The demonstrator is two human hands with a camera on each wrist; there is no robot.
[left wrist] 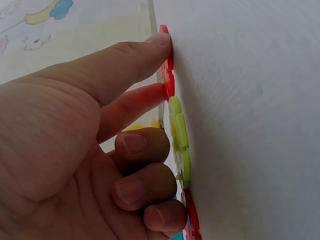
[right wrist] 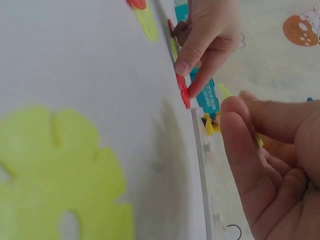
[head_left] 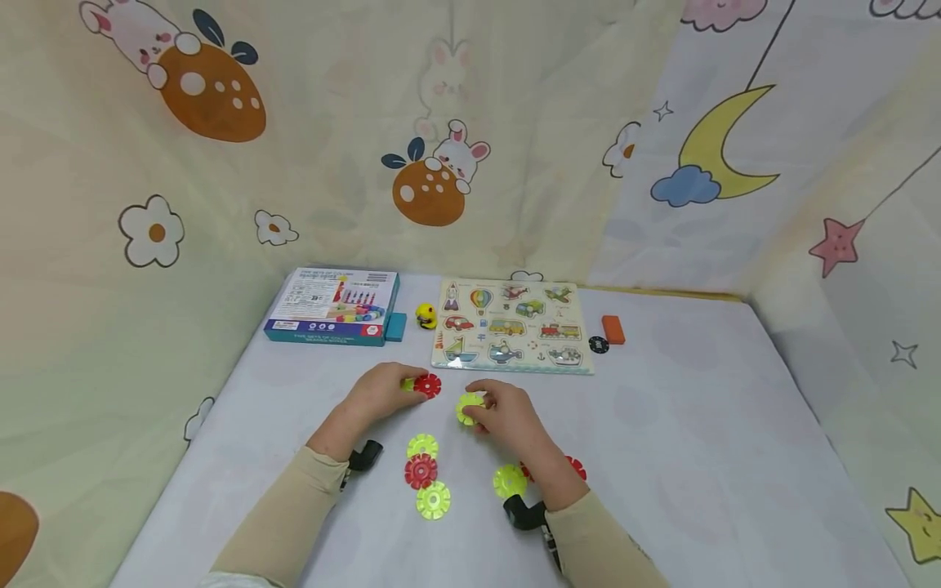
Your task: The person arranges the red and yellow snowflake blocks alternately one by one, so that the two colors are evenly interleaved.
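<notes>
My left hand [head_left: 381, 394] pinches a red notched flower disc [head_left: 429, 385] between thumb and finger, low over the white table. In the left wrist view that red disc [left wrist: 170, 82] lines up with a yellow-green disc [left wrist: 180, 142] and a second red disc [left wrist: 192, 215] under the curled fingers. Facing it, my right hand [head_left: 510, 415] pinches a single yellow-green disc [head_left: 467, 408], a short gap away from the red one. Between the forearms lies a column of discs, a red disc [head_left: 421, 472] between two yellow-green ones.
Under the right wrist lie a yellow-green disc [head_left: 510, 482] and red discs [head_left: 577, 467]. Farther back are a boxed set [head_left: 331, 306], a teal block [head_left: 395, 327], a yellow toy [head_left: 426, 315], a vehicle picture board [head_left: 515, 327], a black disc [head_left: 599, 345] and an orange block [head_left: 613, 330].
</notes>
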